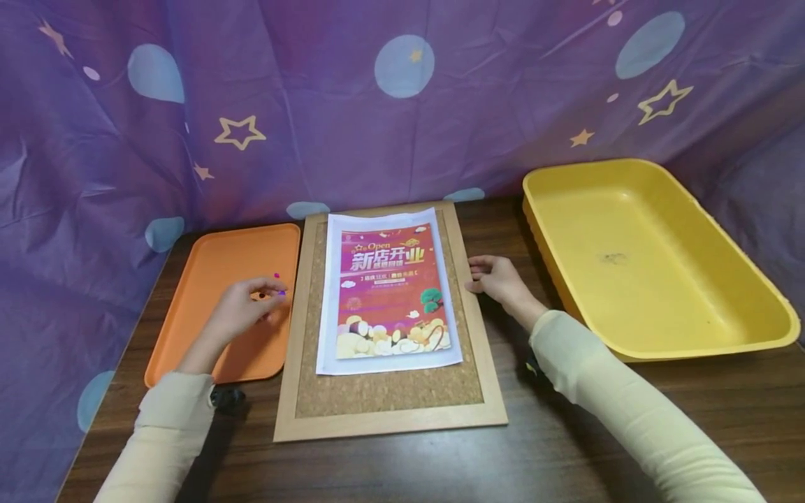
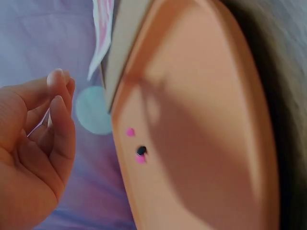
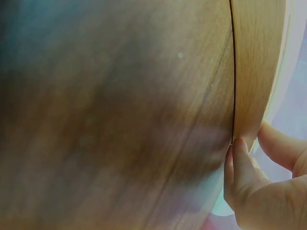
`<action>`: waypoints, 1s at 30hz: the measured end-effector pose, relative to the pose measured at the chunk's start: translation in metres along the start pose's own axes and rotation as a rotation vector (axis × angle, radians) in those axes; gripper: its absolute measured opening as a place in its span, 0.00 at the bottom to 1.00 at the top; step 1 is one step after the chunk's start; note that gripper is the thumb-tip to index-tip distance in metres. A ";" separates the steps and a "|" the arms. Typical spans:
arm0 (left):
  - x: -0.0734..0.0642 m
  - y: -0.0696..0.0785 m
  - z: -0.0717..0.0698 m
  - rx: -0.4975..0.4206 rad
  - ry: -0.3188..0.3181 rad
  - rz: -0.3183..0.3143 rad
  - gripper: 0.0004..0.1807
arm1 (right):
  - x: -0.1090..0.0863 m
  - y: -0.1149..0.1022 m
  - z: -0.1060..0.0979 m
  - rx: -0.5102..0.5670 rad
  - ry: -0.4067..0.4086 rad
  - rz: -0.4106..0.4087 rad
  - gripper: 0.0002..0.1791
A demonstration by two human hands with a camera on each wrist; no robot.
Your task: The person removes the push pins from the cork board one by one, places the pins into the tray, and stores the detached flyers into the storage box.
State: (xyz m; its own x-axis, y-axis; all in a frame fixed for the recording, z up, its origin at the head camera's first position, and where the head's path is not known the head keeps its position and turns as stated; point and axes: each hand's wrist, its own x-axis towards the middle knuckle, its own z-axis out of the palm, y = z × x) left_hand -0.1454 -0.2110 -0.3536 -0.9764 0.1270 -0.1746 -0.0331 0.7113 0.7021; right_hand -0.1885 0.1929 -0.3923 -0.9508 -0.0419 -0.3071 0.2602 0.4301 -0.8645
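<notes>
Over the orange tray (image 1: 207, 279), my left hand (image 1: 242, 307) has thumb and forefinger drawn together, pinching a tiny purple pushpin (image 1: 281, 292) at their tips. The left wrist view shows the same hand (image 2: 36, 148) from its thumb side, and the pin is hidden there. A pink pin (image 2: 130, 132) and a black one (image 2: 141, 151) lie in the tray. My right hand (image 1: 499, 281) grips the right side of a wood-framed corkboard (image 1: 390, 391), its thumb and fingers at the frame edge (image 3: 256, 72). A red poster (image 1: 393, 290) on white paper lies on the cork.
To the right stands a deep yellow tub (image 1: 629, 265), close behind my right forearm. The dark wooden table (image 1: 402, 468) runs beneath everything. A purple curtain (image 1: 346, 105) with stars and circles hangs right behind the board and tray.
</notes>
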 end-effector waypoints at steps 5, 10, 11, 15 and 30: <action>0.002 -0.009 -0.001 0.028 -0.001 -0.025 0.15 | 0.000 -0.002 -0.001 0.007 0.002 -0.007 0.29; 0.004 -0.015 0.000 0.037 -0.026 -0.056 0.15 | -0.002 -0.003 -0.002 -0.006 0.003 0.001 0.29; 0.004 -0.016 0.000 0.031 -0.032 -0.059 0.15 | -0.002 -0.003 -0.002 -0.006 0.002 0.002 0.29; 0.006 -0.021 0.002 0.020 -0.055 -0.060 0.15 | -0.001 -0.003 -0.002 -0.004 0.003 0.001 0.29; 0.004 -0.030 0.005 0.032 -0.095 -0.071 0.14 | -0.002 -0.002 0.000 0.015 -0.002 -0.008 0.29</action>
State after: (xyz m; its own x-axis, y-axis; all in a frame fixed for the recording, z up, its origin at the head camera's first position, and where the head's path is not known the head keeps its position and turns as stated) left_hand -0.1475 -0.2284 -0.3786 -0.9471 0.1392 -0.2891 -0.0933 0.7427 0.6631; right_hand -0.1870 0.1920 -0.3904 -0.9524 -0.0469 -0.3012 0.2554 0.4163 -0.8726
